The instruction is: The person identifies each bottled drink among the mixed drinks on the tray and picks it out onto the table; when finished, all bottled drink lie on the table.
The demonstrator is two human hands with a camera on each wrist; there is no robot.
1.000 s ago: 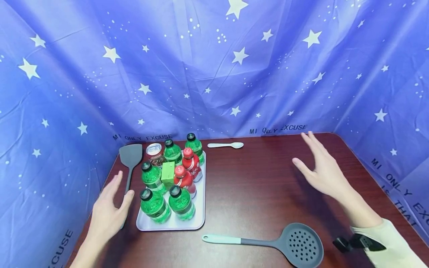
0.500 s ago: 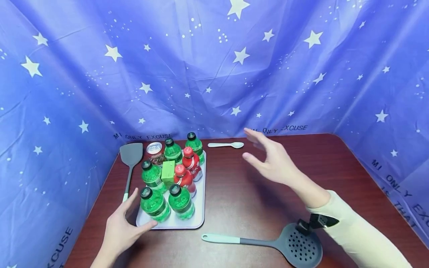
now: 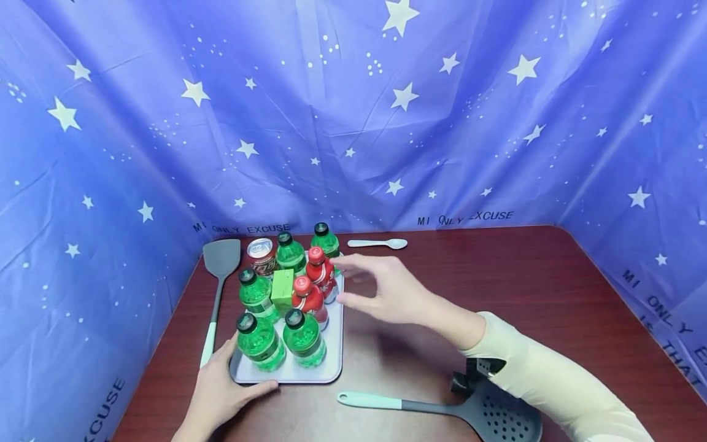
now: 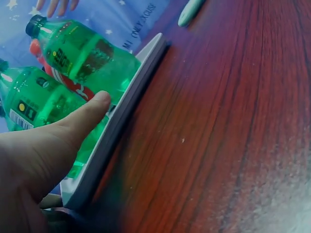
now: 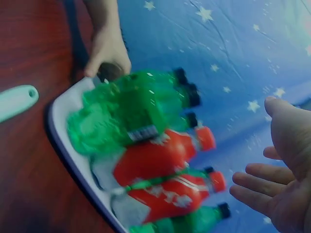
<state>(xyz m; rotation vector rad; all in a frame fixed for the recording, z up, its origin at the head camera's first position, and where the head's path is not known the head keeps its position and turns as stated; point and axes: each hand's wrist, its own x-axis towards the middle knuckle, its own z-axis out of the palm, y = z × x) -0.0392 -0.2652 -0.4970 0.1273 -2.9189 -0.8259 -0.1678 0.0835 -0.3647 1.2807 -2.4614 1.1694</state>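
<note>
head view: my left grip point(image 3: 222, 380) is spread around the near-left corner of one tray point(image 3: 334, 356), probably steadying it; how firmly, i can't tell. my right grip point(image 3: 393, 293), fingers apart and holding nothing, is just beside the two red bottles point(image 3: 310, 302). five green bottles point(image 3: 261, 347), one box point(image 3: 283, 290) and seemingly one can point(image 3: 262, 260) share the tray, packed close, likely for support. one spatula point(image 3: 222, 260), one skimmer point(image 3: 499, 420), one spoon point(image 3: 381, 244) lie on the table point(image 3: 469, 267).

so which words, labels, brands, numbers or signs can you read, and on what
"MI ONLY EXCUSE": starry curtain, back left
"MI ONLY XCUSE": curtain, back right
"MI ONLY": curtain, right side
"IS THAT": curtain, right side
"XCUSE": curtain, left side
Too blurred: green bottles, red bottles, can
</note>
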